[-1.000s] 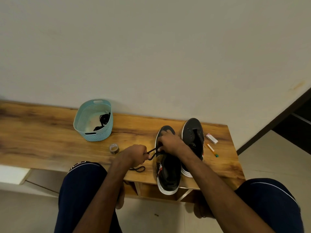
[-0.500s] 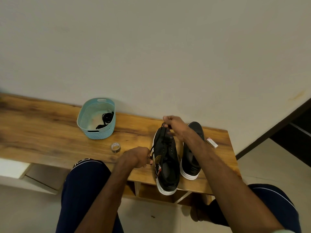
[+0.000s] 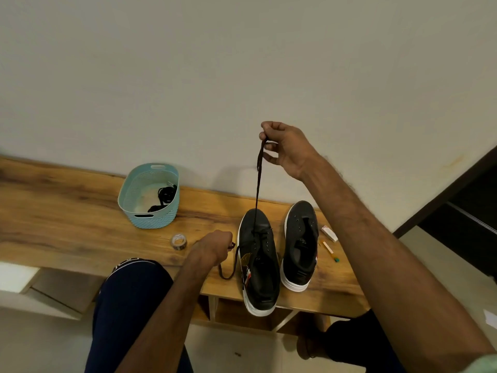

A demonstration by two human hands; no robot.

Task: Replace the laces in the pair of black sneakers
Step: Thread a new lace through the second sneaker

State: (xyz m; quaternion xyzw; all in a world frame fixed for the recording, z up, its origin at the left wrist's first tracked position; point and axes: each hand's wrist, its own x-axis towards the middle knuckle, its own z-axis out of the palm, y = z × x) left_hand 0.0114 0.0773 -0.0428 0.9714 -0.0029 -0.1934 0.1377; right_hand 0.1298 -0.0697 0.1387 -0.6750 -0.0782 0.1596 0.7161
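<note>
The right hand [image 3: 287,149] pinched one end of the lace [image 3: 257,195] high above the bench [image 3: 67,224]. From there the strand ran taut and nearly straight toward 6 o'clock, into the front eyelets of the sneaker [image 3: 259,267]. The left hand [image 3: 212,247], curled round the other end, sat just at 9 o'clock of those eyelets, with slack looping beneath it. That hand looked nearer for the next crossing. The second sneaker [image 3: 300,246], at 3 o'clock, stood unlaced.

Home interior, wooden bench [image 3: 67,211] against plain wall [image 3: 242,63], tiled floor [image 3: 443,265]
</note>
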